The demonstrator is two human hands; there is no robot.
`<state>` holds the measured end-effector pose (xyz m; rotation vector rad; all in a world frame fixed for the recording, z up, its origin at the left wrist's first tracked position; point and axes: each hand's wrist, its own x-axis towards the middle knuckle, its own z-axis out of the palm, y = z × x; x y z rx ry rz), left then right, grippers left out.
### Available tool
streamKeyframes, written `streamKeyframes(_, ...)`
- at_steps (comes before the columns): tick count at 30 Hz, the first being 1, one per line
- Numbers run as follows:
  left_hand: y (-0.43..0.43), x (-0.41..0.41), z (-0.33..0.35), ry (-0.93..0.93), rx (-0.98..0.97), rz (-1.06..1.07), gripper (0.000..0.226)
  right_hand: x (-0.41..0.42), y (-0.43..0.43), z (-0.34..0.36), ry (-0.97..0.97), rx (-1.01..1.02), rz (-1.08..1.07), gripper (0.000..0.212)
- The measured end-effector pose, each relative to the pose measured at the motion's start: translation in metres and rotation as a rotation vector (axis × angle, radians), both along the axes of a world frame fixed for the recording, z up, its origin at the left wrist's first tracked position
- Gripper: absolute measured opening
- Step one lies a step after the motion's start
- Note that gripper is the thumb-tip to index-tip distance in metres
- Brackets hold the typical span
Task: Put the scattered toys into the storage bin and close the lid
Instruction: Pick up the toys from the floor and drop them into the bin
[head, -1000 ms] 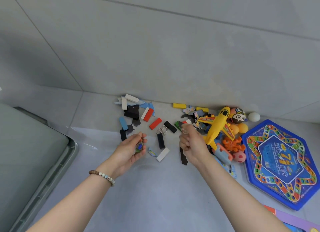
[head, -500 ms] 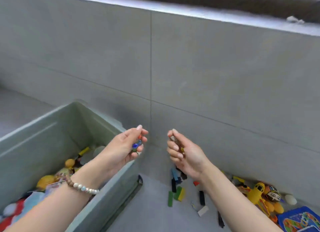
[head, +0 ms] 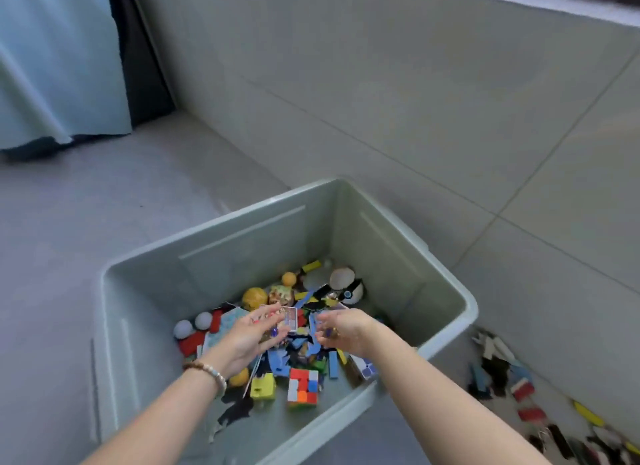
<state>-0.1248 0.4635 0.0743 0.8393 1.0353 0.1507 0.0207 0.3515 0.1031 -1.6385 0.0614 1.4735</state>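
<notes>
We hold L hand & R hand over bin, fingers spread, gripping nothing; marble by L palm, blocks right of R hand.

The person's left forearm and right forearm are bare from the lower edge of the view up to the left hand and the right hand. Round the left wrist runs a single-strand bracelet of small round beads, dark brown and wooden-looking at the end nearer the left of the view. The beads turn pale toward the other end, whitish with a faint blue-green tint. The fingers of both hands are blurred, so nails and finer marks cannot be made out.
</notes>
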Motion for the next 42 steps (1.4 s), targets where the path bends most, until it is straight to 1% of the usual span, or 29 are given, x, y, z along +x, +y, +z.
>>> streamKeyframes(3, 0.006, -0.004, -0.015, 0.012, -0.036, -0.002, 0.036, 0.008, 0.005, -0.016, -0.083, -0.053, 0.064, 0.040)
streamKeyframes(5, 0.009, -0.005, -0.020, 0.083, 0.031, -0.022, 0.042, 0.014, 0.007, -0.020, -0.178, -0.089, 0.126, 0.043)
streamKeyframes(7, 0.014, -0.006, -0.020, 0.208, 0.188, -0.054, 0.046, 0.023, 0.004, -0.019, -0.372, -0.110, 0.225, 0.043)
streamKeyframes(9, 0.021, -0.004, -0.018, 0.343, 0.392, -0.099, 0.047, 0.032, -0.007, -0.008, -0.571, -0.096, 0.310, 0.042)
streamKeyframes(11, 0.024, 0.000, -0.008, 0.411, 0.589, -0.181, 0.047, 0.043, -0.022, 0.010, -0.798, -0.082, 0.453, 0.045)
streamKeyframes(12, 0.024, 0.005, 0.001, 0.413, 0.673, -0.232, 0.048, 0.049, -0.032, 0.021, -0.919, -0.073, 0.514, 0.046)
streamKeyframes(14, 0.016, 0.022, 0.028, 0.368, 0.825, -0.328, 0.050, 0.064, -0.054, 0.049, -1.117, -0.027, 0.556, 0.045)
streamKeyframes(17, -0.012, 0.064, 0.080, 0.239, 1.055, -0.435, 0.049, 0.092, -0.098, 0.088, -1.337, 0.033, 0.475, 0.041)
streamKeyframes(19, -0.042, 0.098, 0.113, 0.123, 1.190, -0.481, 0.049, 0.115, -0.137, 0.106, -1.410, 0.014, 0.388, 0.039)
streamKeyframes(22, -0.095, 0.148, 0.142, -0.046, 1.324, -0.561, 0.048, 0.152, -0.206, 0.113, -1.408, -0.124, 0.286, 0.039)
streamKeyframes(25, -0.153, 0.193, 0.140, -0.127, 1.417, -0.694, 0.048, 0.176, -0.274, 0.095, -1.339, -0.247, 0.221, 0.043)
streamKeyframes(27, -0.188, 0.218, 0.123, -0.146, 1.460, -0.804, 0.049, 0.184, -0.313, 0.073, -1.292, -0.332, 0.216, 0.047)
streamKeyframes(30, -0.229, 0.245, 0.080, -0.056, 1.492, -0.990, 0.051, 0.188, -0.358, 0.032, -1.174, -0.417, 0.191, 0.051)
streamKeyframes(32, -0.247, 0.255, 0.043, 0.037, 1.393, -1.092, 0.053, 0.189, -0.378, 0.001, -1.077, -0.410, 0.130, 0.053)
streamKeyframes(34, -0.259, 0.260, 0.001, 0.136, 1.207, -1.165, 0.057, 0.189, -0.390, -0.033, -0.974, -0.373, 0.040, 0.056)
streamKeyframes(37, -0.273, 0.257, -0.063, 0.278, 0.994, -1.209, 0.064, 0.185, -0.401, -0.087, -0.809, -0.343, -0.106, 0.057)
streamKeyframes(39, -0.280, 0.249, -0.099, 0.348, 0.870, -1.188, 0.067, 0.178, -0.404, -0.120, -0.696, -0.326, -0.178, 0.049)
streamKeyframes(41, -0.286, 0.238, -0.128, 0.396, 0.800, -1.181, 0.065, 0.168, -0.408, -0.152, -0.658, -0.316, -0.211, 0.036)
streamKeyframes(42, -0.290, 0.232, -0.140, 0.410, 0.795, -1.193, 0.063, 0.161, -0.410, -0.166, -0.654, -0.319, -0.221, 0.034)
